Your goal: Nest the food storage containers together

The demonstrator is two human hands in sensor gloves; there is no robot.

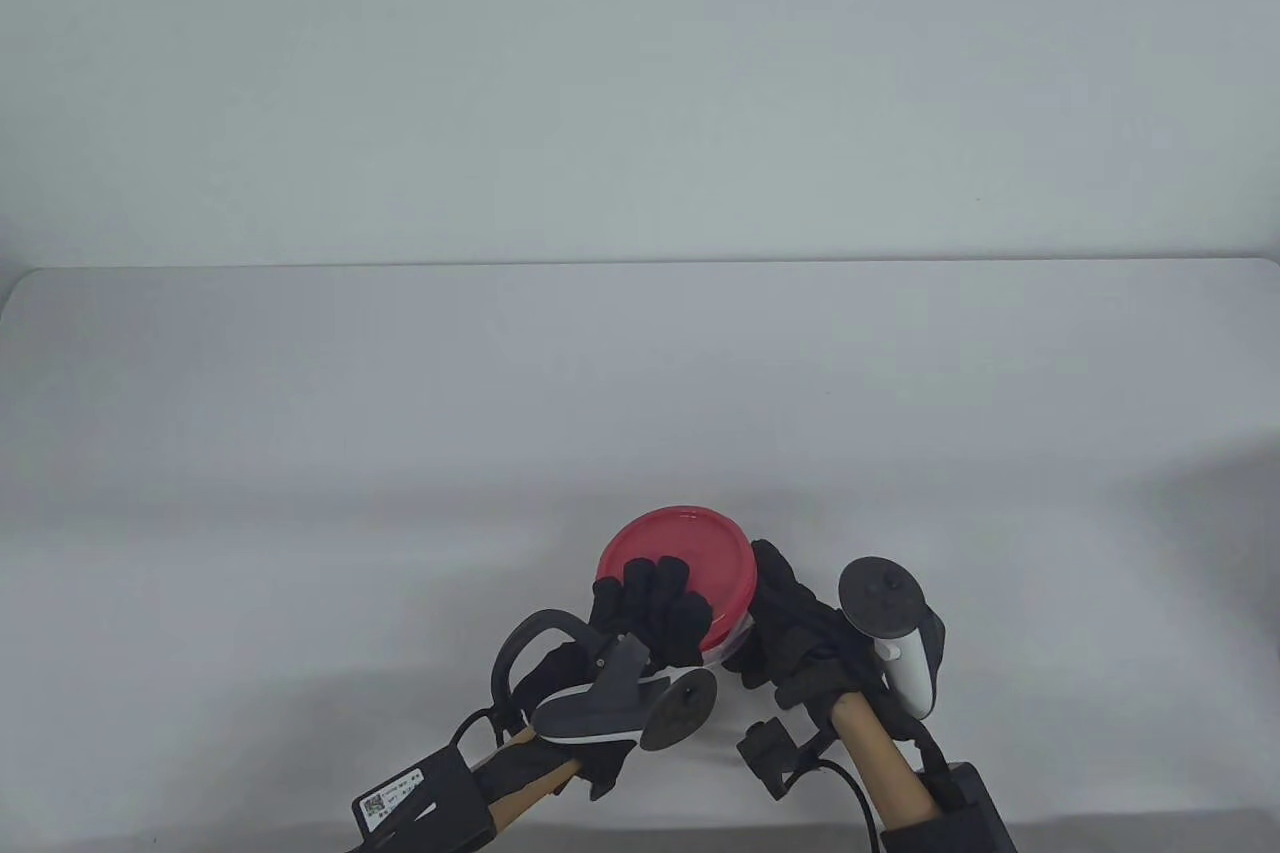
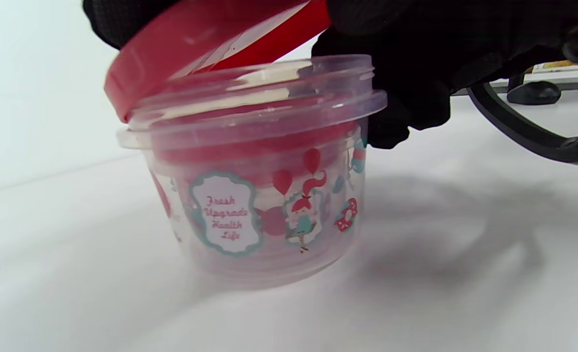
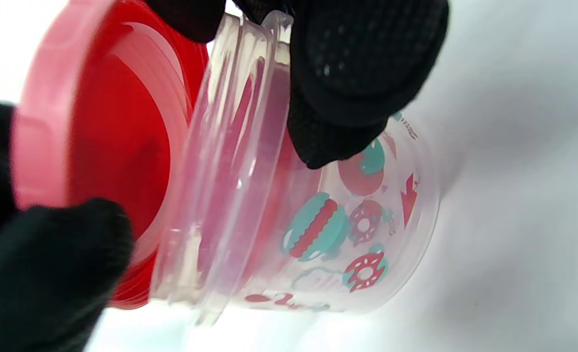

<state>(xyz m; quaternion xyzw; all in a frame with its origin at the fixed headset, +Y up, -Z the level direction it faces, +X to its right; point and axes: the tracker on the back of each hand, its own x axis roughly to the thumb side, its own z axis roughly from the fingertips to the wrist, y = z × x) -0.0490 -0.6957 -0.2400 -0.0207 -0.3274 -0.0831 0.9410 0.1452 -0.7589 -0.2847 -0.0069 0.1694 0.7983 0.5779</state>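
A clear container [image 2: 269, 210] printed with teal and red pictures stands on the white table [image 1: 640, 393] near its front edge. Something red shows through its wall. A red lid [image 1: 675, 563] lies tilted over its mouth, one edge on the rim [image 2: 249, 112] and the other raised. My left hand [image 1: 655, 598] grips the lid from the near side, fingers curled over its top. My right hand [image 1: 780, 613] holds the container at its right side. Its fingertips [image 3: 362, 63] pinch the rim. The lid [image 3: 108, 142] shows its red underside in the right wrist view.
The white table stretches far to the left, right and back of the container, ending at a pale wall. Only the hands, their trackers and cables are near the front edge.
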